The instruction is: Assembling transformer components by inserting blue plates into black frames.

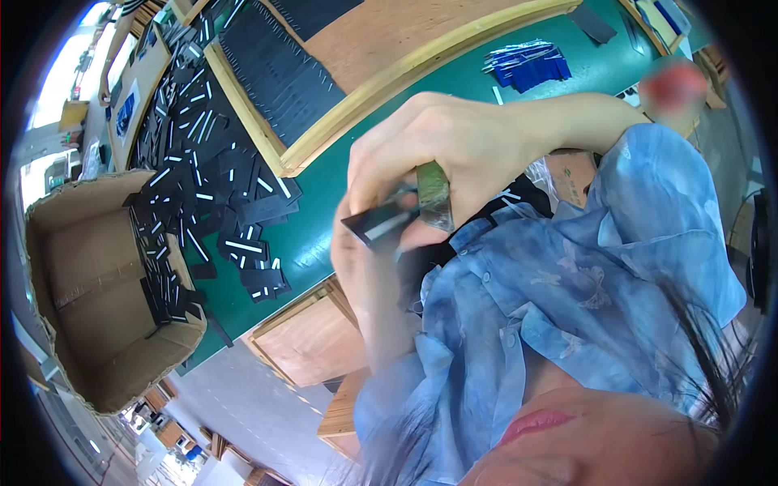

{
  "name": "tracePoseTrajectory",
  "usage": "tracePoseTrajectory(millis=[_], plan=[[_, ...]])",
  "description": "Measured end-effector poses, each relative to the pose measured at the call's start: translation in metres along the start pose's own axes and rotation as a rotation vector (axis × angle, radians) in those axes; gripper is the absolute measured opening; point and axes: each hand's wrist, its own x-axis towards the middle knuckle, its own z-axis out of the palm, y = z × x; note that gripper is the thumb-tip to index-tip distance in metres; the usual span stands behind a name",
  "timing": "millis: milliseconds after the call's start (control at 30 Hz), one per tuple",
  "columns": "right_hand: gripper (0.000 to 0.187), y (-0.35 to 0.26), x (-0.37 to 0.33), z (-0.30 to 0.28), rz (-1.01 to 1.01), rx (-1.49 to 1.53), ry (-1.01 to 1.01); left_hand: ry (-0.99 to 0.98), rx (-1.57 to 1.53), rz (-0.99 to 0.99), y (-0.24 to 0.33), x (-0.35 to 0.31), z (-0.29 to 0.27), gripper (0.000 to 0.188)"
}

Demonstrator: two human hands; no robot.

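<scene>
My right hand [454,146] comes in from the right and curls round a flat olive-green piece [433,194] with a shiny, clear lower end. I cannot make out its kind. Below and left of it, my left hand [361,243] is raised close to the right one and smeared by motion. A small black flat piece with a white strip [379,225] lies across the left hand's fingers, which seem closed on it. Its far end is blurred and meets the green piece. Both hands are over the near edge of the green table [312,247].
Many black pieces with white strips [198,162] are heaped at left, beside an open cardboard box [89,275]. Behind my hands, a wooden frame [389,85] borders rows of black pieces. A stack of blue strips [531,66] lies at back right. Another person's arm [109,69] shows far left.
</scene>
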Motion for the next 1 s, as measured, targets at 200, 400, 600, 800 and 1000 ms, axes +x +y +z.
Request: tracePoseTrajectory(millis=[200,400,600,800,1000], plan=[[0.034,-0.002,-0.018,0.0,-0.074,-0.814,-0.002,0.047,0.31,0.072,0.015,-0.007,0.013,0.043],[0.043,0.016,-0.011,-0.001,-0.322,-0.785,0.218,0.1,0.196,0.008,0.015,-0.008,0.02,0.027],[0.021,0.017,-0.039,-0.005,-0.379,-0.867,0.078,0.114,0.192,-0.043,0.001,0.003,0.015,0.027],[0.013,0.023,-0.039,-0.006,-0.346,-0.869,0.096,0.088,0.201,-0.033,-0.005,0.003,0.024,0.027],[0.013,0.014,-0.087,0.003,-0.246,-0.651,-0.164,0.3,0.19,0.133,-0.001,0.012,-0.004,0.026]])
